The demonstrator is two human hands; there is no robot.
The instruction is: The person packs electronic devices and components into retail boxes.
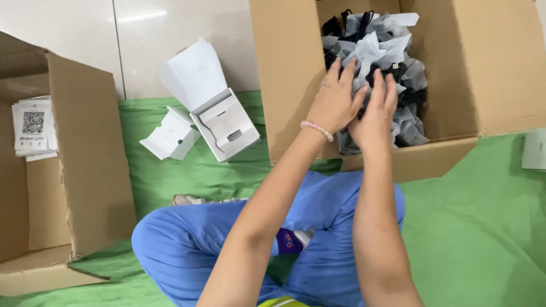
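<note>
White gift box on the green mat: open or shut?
Open. The white box has its lid flipped up, baring the empty moulded insert inside.

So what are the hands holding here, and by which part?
Both hands, left hand and right hand, reach into the cardboard box onto the bagged black items. Whether either one grips a bag cannot be told.

Matt brown corrugated cardboard box (455,74) holds crinkly translucent plastic bags (378,51); the green floor cloth (483,227) looks soft and matt, the small white carton (224,122) smooth paperboard.
</note>
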